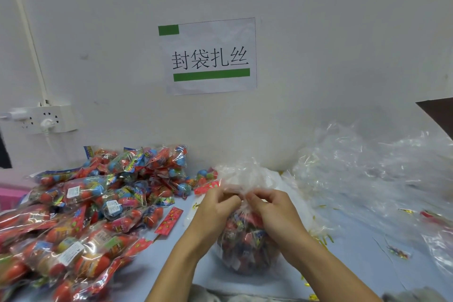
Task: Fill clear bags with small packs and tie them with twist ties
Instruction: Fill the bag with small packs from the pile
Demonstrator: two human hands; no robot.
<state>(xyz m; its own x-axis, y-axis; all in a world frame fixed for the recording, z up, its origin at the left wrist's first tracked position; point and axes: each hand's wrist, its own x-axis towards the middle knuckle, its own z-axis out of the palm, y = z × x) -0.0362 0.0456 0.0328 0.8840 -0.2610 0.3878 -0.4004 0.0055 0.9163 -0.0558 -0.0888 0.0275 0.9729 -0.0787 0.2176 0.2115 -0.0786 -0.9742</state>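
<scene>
A clear bag stuffed with small colourful packs stands on the table in front of me. Its gathered neck rises above my hands. My left hand pinches the neck from the left, and my right hand pinches it from the right, fingertips almost meeting. Whether a twist tie sits between my fingers is hidden. A big heap of red and blue small packs covers the table's left side. Gold twist ties lie scattered to the right of the bag.
A pile of empty clear bags fills the right of the light blue table. On the white wall hang a paper sign and a power strip with plugs. A pink object shows at far left.
</scene>
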